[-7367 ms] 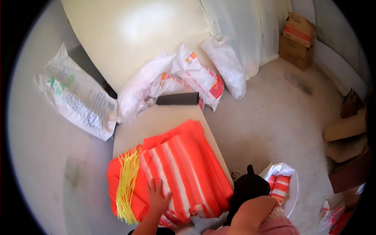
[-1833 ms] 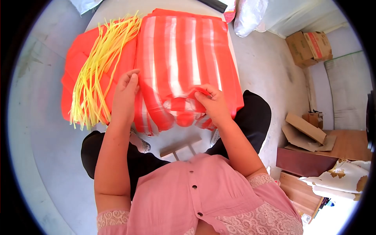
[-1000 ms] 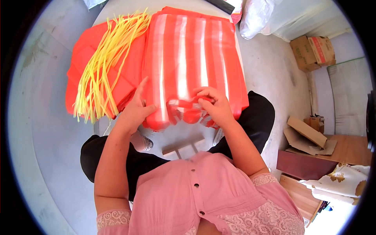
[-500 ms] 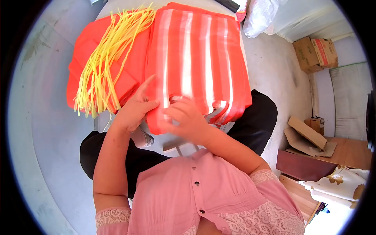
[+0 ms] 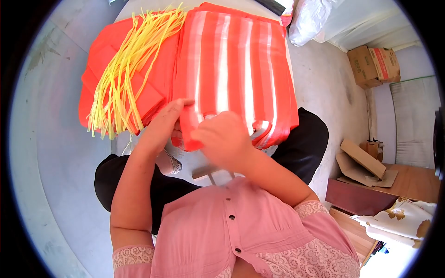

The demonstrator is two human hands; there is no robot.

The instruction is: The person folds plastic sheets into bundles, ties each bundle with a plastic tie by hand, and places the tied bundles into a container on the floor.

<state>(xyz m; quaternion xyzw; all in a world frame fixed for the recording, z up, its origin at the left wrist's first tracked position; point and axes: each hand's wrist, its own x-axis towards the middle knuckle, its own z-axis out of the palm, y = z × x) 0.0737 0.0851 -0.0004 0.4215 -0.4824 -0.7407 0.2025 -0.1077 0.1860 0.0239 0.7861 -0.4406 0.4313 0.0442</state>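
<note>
ok so fwiw, I'm standing here watching 2 bare hands working the near edge of a red/white striped stack (image 5: 236, 69), which is lying flat on a pale table (image 5: 134, 7) right in front of the person.

L side: the left hand (image 5: 162, 125) is staying open, fingers mostly straight, & is resting along the near-L corner, prob steadying that edge. R side: the right hand (image 5: 225, 141) is curling over the front edge, just beside the left. It's blurring & hiding its own fingertips, so can't tell if it's actually gripping the plastic.

Placement's making sense imo: the stack is sitting close to the body, w/ the black trousers (image 5: 308, 139) showing near its R side, so the front edge is falling within easy reach. Yellow strips (image 5: 123, 83) are lying across a red pile (image 5: 109, 39) on the L, prob keeping them handy & off the stripes.

Direction-wise, the stripes are running away from the person, near edge to far edge. Long axis is seemingly going the same way, tho the lens is bending stuff, so approx only.
</note>
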